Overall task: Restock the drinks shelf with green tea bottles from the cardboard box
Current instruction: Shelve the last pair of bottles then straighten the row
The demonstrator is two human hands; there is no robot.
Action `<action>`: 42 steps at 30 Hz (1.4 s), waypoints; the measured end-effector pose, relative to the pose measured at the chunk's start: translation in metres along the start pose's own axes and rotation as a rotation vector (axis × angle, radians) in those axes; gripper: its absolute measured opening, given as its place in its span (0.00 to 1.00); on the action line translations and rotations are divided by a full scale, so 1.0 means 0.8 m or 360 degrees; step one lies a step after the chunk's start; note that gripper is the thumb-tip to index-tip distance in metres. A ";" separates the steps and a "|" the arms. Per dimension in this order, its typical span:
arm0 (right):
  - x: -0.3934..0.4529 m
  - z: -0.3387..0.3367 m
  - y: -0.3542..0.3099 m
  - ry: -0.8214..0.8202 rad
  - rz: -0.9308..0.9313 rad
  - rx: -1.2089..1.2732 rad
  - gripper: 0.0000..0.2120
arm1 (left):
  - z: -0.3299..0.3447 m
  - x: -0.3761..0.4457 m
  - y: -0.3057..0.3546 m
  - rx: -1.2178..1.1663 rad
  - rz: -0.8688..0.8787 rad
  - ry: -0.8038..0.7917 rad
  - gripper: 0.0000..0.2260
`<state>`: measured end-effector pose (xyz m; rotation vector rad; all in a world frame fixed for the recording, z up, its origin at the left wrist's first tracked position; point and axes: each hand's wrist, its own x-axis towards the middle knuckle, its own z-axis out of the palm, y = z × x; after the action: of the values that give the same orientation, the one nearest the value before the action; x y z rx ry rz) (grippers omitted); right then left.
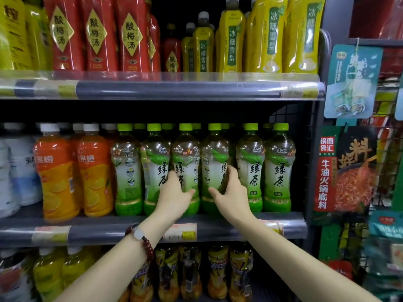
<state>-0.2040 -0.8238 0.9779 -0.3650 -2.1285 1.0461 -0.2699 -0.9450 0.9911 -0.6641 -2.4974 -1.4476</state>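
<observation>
Several green tea bottles with green caps stand in a row along the front of the middle shelf (pixel 218 225). My left hand (pixel 174 197) wraps the lower part of one green tea bottle (pixel 186 155) near the row's middle. My right hand (pixel 231 192) grips the neighbouring green tea bottle (pixel 214 153) just to its right. Both bottles stand upright on the shelf. More green caps show behind the front row. The cardboard box is out of view.
Orange juice bottles (pixel 58 177) and white bottles stand left of the green tea. Red and yellow bottles fill the upper shelf (pixel 174 88). Dark bottles sit on the lower shelf. Hanging snack packets (pixel 346 171) crowd the right side beside the shelf's wire end panel.
</observation>
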 end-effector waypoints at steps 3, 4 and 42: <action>0.002 0.008 -0.005 0.0084 0.0067 0.0017 0.27 | 0.010 -0.006 0.002 0.0010 0.0018 0.0157 0.31; 0.000 0.013 -0.008 0.0110 0.0090 -0.0027 0.26 | 0.013 -0.008 0.002 0.0014 0.0038 0.0208 0.30; -0.040 0.007 -0.031 0.0231 -0.0496 -0.0548 0.20 | -0.051 -0.015 -0.002 0.0203 0.0250 0.0289 0.12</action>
<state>-0.1840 -0.8591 0.9796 -0.2496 -2.1448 0.4631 -0.2627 -0.9840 1.0066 -0.6572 -2.3194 -1.2245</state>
